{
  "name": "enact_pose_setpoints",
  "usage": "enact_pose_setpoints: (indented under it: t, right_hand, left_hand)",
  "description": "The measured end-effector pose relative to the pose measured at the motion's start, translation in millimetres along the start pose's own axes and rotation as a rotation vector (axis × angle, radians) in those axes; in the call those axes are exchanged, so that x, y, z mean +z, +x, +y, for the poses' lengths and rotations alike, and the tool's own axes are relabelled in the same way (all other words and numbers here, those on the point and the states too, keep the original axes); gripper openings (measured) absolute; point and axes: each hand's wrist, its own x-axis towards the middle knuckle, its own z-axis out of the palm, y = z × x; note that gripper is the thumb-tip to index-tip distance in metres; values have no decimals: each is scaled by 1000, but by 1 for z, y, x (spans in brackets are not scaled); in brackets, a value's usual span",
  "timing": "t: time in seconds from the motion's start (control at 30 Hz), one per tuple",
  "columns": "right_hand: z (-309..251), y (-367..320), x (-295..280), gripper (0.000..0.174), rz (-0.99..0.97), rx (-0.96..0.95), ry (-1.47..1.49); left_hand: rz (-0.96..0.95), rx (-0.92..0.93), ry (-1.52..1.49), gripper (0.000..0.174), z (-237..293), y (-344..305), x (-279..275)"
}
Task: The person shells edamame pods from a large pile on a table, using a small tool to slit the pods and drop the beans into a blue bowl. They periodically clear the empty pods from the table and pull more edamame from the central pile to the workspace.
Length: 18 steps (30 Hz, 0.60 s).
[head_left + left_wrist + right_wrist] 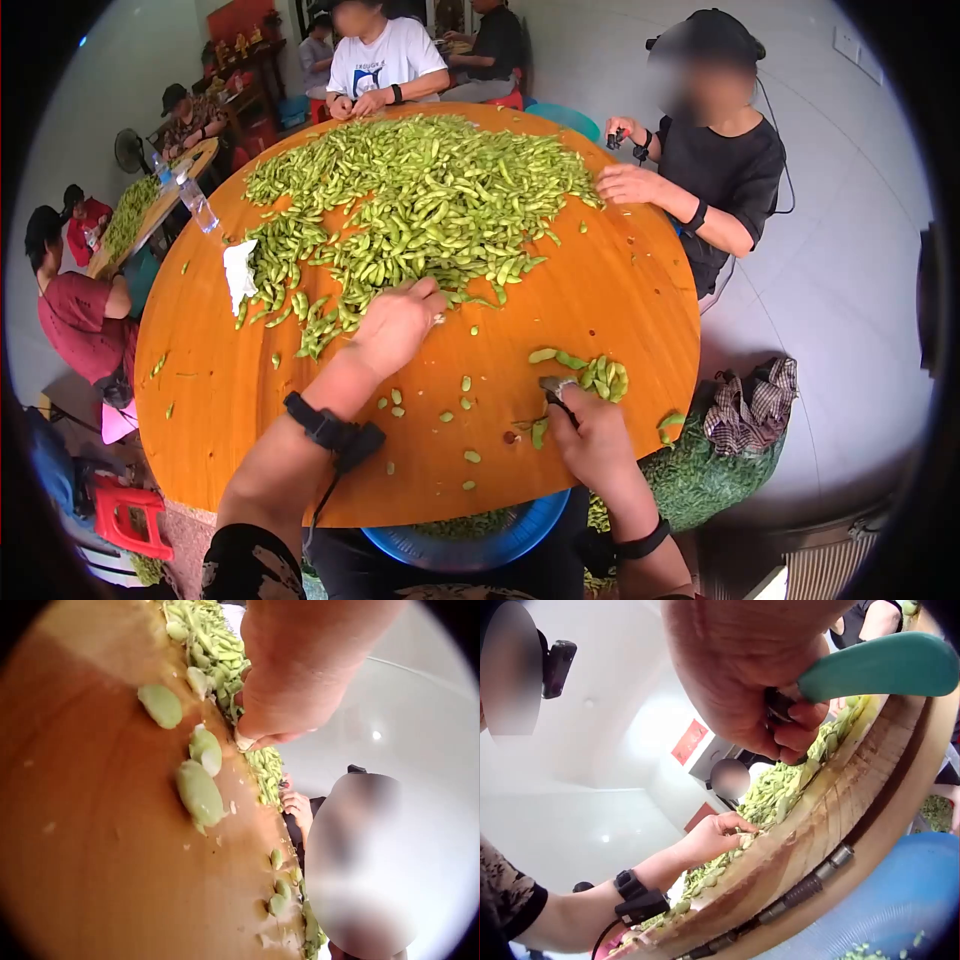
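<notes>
My left hand (395,325) reaches to the near edge of a big pile of green soybean pods (440,205) on the round wooden table (620,300). Thumb and fingertips pinch a small pale bean-like piece (243,742). Near the table's front right, my right hand (597,440) grips a small tool (885,667) with a teal rounded end; the head view shows a greyish tip and a dark part at the fingers. Several pods (605,378) lie just beyond that hand. Shelled beans (472,456) are scattered between both hands.
A blue basin (470,535) sits below the front edge. White tissue (240,272) and a plastic bottle (197,203) stand at the left. One person (720,160) works at the right, another (385,60) across. A full green sack (720,480) is at the lower right.
</notes>
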Motion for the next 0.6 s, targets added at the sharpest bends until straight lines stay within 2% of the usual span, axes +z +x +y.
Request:
enact_pose_setpoints:
  t: [0.03,0.07,0.1,0.13,0.17,0.2,0.27,0.37,0.6]
  right_hand:
    - [-1,3,2,9,6,2,0]
    - [-1,5,5,11,-43,60,148]
    - [-2,7,7,13,-90,118,295]
    - [-6,9,8,13,-81,127,293]
    - [-11,12,10,14,-159,244,390]
    - [-17,15,12,15,-238,359,488]
    - [-22,17,19,15,-277,405,556]
    - [-22,15,29,16,-310,405,637]
    - [-23,4,37,15,-294,525,761]
  left_hand:
    - [35,-65,-64,11,11,-1,-6]
    - [32,-56,-67,11,20,-4,-9]
    - [15,-140,-338,14,30,-9,-10]
    - [-5,-224,-609,17,40,-14,-12]
    - [-162,-411,-761,15,54,-20,-16]
    - [-167,-406,-763,15,65,-28,-17]
    - [-221,-572,-1390,20,80,-43,-17]
    - [-169,-578,-1571,24,87,-54,-19]
    - [-82,-508,-1591,26,80,-66,7]
